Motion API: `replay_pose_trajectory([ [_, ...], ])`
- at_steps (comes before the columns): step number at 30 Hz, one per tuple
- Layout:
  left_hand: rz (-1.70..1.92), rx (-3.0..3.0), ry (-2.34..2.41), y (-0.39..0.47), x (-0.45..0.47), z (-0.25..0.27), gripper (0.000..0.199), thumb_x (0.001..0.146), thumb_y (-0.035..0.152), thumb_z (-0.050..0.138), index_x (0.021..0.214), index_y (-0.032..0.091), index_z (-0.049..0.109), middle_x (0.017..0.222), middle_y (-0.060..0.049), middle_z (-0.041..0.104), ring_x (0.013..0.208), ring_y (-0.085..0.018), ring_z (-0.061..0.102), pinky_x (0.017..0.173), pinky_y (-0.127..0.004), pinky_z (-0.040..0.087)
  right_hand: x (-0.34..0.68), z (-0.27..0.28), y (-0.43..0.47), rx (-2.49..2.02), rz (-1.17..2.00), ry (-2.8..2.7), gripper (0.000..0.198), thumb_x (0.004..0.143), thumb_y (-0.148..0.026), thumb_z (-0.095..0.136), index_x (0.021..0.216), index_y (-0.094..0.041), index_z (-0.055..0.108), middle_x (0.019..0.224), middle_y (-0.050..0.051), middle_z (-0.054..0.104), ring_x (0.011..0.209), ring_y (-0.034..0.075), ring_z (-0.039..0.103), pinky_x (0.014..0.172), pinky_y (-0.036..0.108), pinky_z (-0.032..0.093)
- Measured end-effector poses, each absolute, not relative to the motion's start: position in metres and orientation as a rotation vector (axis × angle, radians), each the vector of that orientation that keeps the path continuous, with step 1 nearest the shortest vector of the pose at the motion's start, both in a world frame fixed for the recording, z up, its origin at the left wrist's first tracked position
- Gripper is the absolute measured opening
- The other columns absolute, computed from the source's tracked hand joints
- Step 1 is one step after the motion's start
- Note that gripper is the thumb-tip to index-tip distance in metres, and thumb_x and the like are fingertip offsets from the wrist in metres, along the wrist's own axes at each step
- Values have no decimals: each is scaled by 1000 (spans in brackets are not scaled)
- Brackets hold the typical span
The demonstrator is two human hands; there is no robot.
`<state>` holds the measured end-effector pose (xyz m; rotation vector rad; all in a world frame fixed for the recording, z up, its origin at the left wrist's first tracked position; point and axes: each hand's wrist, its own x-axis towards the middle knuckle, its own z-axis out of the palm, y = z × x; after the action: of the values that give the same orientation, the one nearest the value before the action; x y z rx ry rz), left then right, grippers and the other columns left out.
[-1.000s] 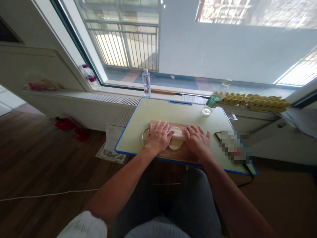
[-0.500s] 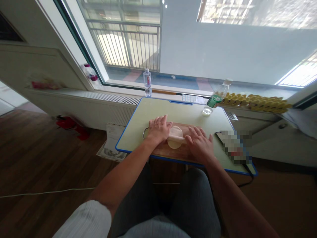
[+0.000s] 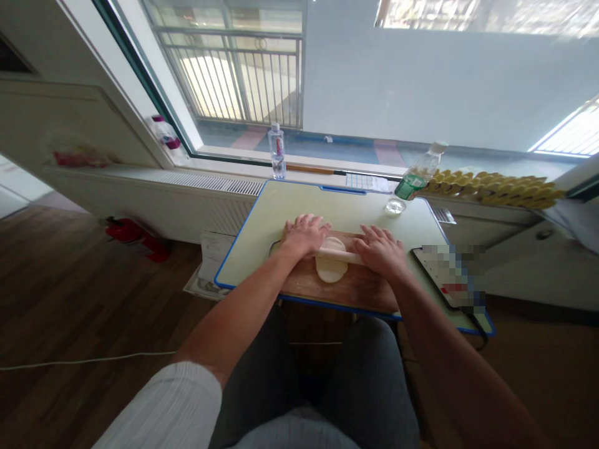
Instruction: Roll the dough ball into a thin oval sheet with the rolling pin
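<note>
A pale, thin rolling pin [image 3: 350,256] lies crosswise over a flat round of dough [image 3: 331,272] on a wooden cutting board [image 3: 299,282]. Over the pin's left end rests my left hand [image 3: 306,234], palm down with fingers stretched forward. My right hand [image 3: 381,249] lies the same way on the right end, its fingers spread and pointing away from me. Both palms hide the pin's ends. The dough shows on both sides of the pin, with its larger part nearer to me. A metal handle at the board's left end is partly hidden by my left forearm.
The board sits on a small blue-edged table [image 3: 253,243]. A green-labelled bottle [image 3: 412,185] stands at its back right, a dark-edged, pixelated flat object [image 3: 435,277] at its right. Another bottle [image 3: 277,153] is by the window. A red fire extinguisher [image 3: 135,236] is on the floor at left.
Both hands and the rolling pin have moved forward, away from me, over the dough. More of the dough and of the board's near side shows now. The view has shifted slightly.
</note>
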<state>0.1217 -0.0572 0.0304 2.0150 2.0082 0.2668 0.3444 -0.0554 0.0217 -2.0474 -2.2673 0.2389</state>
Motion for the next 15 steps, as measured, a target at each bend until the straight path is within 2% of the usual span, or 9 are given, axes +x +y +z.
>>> replay_pose_trajectory([
  [3,273,2011,1985,-70,123,29,68,112,64,25,163,29,52,176,-10,43,164,-33,35,133,-68,24,346,21,-64,-2051,248,-2282,70,107,-52,37,172,-26,41,179,8,38,163,36,34,131,64,30],
  [8,334,2142,1950,-113,125,21,70,113,64,24,168,28,46,178,-9,40,166,-35,30,136,-69,13,352,16,-104,-1995,111,-2302,68,110,-50,27,173,-26,39,179,6,37,163,38,32,129,66,30],
  [11,342,2166,1969,-117,125,19,68,113,63,25,168,30,47,177,-8,43,165,-34,33,136,-68,14,351,16,-107,-1989,88,-2301,68,110,-50,28,173,-25,39,179,6,38,163,37,32,130,63,30],
  [15,286,2121,1994,-90,123,22,66,113,63,24,166,33,49,176,-6,43,164,-32,34,135,-67,19,346,17,-78,-2034,228,-2237,73,108,-57,32,174,-26,37,179,6,37,163,36,32,132,64,26],
])
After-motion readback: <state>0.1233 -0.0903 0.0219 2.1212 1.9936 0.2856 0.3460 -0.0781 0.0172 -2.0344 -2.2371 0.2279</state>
